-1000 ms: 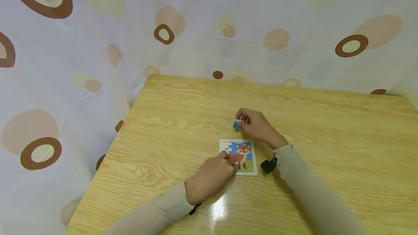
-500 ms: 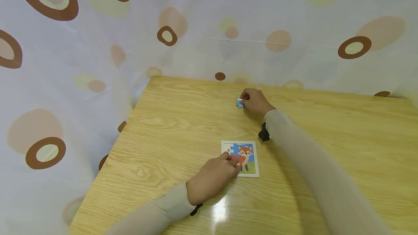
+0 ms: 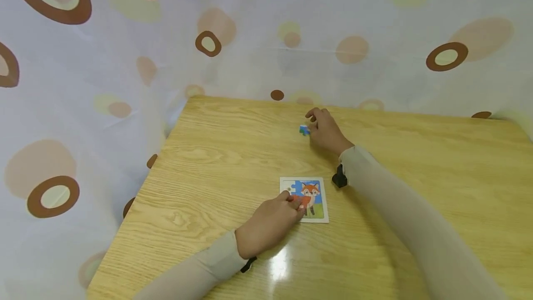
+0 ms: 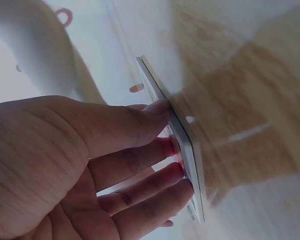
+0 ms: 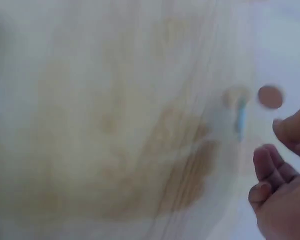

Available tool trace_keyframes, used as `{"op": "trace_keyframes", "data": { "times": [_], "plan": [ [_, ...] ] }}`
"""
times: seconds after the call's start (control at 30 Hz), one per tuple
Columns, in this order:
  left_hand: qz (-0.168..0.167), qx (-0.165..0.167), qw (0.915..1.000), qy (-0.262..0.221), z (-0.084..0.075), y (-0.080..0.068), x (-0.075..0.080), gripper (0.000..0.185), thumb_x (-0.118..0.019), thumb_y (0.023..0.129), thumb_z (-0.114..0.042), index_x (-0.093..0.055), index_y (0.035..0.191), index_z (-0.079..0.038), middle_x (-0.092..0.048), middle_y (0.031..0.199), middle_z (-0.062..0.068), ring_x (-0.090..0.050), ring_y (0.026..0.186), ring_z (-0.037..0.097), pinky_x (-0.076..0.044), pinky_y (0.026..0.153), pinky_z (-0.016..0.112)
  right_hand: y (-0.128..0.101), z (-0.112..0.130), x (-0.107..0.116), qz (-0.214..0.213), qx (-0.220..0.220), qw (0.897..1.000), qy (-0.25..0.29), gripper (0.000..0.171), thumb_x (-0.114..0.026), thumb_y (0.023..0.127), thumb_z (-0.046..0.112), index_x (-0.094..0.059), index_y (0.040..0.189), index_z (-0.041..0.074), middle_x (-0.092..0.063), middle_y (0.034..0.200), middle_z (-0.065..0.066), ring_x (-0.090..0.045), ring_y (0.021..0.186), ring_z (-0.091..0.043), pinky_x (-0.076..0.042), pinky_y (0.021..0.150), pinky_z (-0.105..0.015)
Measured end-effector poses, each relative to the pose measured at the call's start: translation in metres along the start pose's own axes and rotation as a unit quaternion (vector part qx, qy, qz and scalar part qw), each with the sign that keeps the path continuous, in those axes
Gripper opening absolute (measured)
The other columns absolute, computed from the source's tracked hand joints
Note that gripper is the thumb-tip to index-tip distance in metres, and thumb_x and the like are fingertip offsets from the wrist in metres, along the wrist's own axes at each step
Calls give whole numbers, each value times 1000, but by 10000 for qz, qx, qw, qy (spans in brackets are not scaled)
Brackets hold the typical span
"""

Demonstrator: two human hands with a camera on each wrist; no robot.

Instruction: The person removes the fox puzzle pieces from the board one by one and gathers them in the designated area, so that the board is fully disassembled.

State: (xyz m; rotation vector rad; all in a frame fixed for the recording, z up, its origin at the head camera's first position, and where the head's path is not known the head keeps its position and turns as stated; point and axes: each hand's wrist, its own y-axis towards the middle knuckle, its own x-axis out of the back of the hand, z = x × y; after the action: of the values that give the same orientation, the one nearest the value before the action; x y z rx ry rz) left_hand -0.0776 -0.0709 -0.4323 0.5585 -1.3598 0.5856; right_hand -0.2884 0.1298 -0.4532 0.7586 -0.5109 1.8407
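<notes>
left hand [image 3: 269,224] partly hides puzzle [image 3: 311,196] | piece [image 3: 304,130] beyond | patterned cloth [image 3: 250,68] behind

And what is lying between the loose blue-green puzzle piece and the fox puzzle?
In the head view, only bare tabletop shows between the puzzle piece and the fox puzzle; the right hand is beside the piece, outside that stretch.

Wood tbl [image 3: 437,161], patt. cloth [image 3: 250,73] behind
</notes>
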Motion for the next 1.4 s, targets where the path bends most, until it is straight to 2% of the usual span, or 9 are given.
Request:
{"op": "trace_keyframes", "data": {
  "times": [0.13,0.3,0.43,0.53,0.73,0.93,1.1,1.33,1.4],
  "plan": [
    [0,33,10000,85,4,0,1,24,-64,101,-12,-80,109,-27,-73,99,-10,-57,93,13,-55,65,20,-25,17,-4,17,504,9987,-98,24,-50,106,1,-56,128,-7,-53,112,-22,-51,90,-33,-46,79,-46],
    [-46,-12,9999,120,7,2,1,25,-66,100,-11,-81,114,-26,-73,95,-8,-57,91,13,-53,64,18,-69,32,-16,305,1135,9930,-146,12,-60,100,-2,-65,111,-4,-60,94,-11,-53,78,-21,-47,70,-37],
    [61,39,10000,-63,9,4,1,26,-69,99,-12,-81,118,-26,-74,100,-5,-56,90,14,-50,60,16,-97,40,-24,535,1245,9906,-173,11,-68,97,1,-67,108,1,-60,89,-3,-53,75,-15,-48,67,-34],
    [96,32,9998,-189,9,4,0,26,-69,99,-12,-80,119,-25,-74,104,-3,-57,91,14,-50,59,16,-111,41,-30,461,1288,9899,-378,12,-72,95,3,-68,106,3,-59,92,-3,-54,77,-14,-49,69,-34],
    [-46,-71,9996,-278,9,4,0,27,-67,101,-10,-80,119,-24,-74,111,-3,-59,93,15,-50,62,17,-122,43,-33,279,1329,9883,-696,6,-70,96,2,-72,101,2,-61,98,-6,-58,83,-16,-54,75,-36],
    [6,-76,9992,-395,7,4,-1,27,-65,101,-9,-80,120,-23,-74,115,-3,-58,92,16,-51,61,19,-126,44,-32,120,1387,9866,-857,14,-62,99,-3,-75,101,1,-64,98,-7,-62,85,-19,-54,80,-43],
    [32,-111,9991,-406,6,2,-2,27,-66,100,-7,-80,116,-24,-74,112,-4,-57,89,16,-50,60,20,-128,44,-37,427,1279,9860,-985,7,-65,98,-1,-68,104,-2,-58,100,-10,-57,82,-18,-53,77,-40],
    [-95,-184,9994,-272,3,3,-3,29,-65,101,-5,-75,123,-20,-71,117,-6,-56,90,16,-50,61,21,-127,46,-37,728,1085,9875,-879,14,-63,95,-7,-53,102,0,-47,94,-8,-45,76,-19,-43,67,-34],
    [-82,-204,9993,-302,2,4,-3,27,-66,100,-5,-76,120,-21,-72,107,-5,-56,89,16,-50,61,20,-127,46,-36,782,919,9903,-689,16,-63,95,-7,-51,100,3,-47,90,-7,-45,74,-19,-41,66,-33]
  ]
}}
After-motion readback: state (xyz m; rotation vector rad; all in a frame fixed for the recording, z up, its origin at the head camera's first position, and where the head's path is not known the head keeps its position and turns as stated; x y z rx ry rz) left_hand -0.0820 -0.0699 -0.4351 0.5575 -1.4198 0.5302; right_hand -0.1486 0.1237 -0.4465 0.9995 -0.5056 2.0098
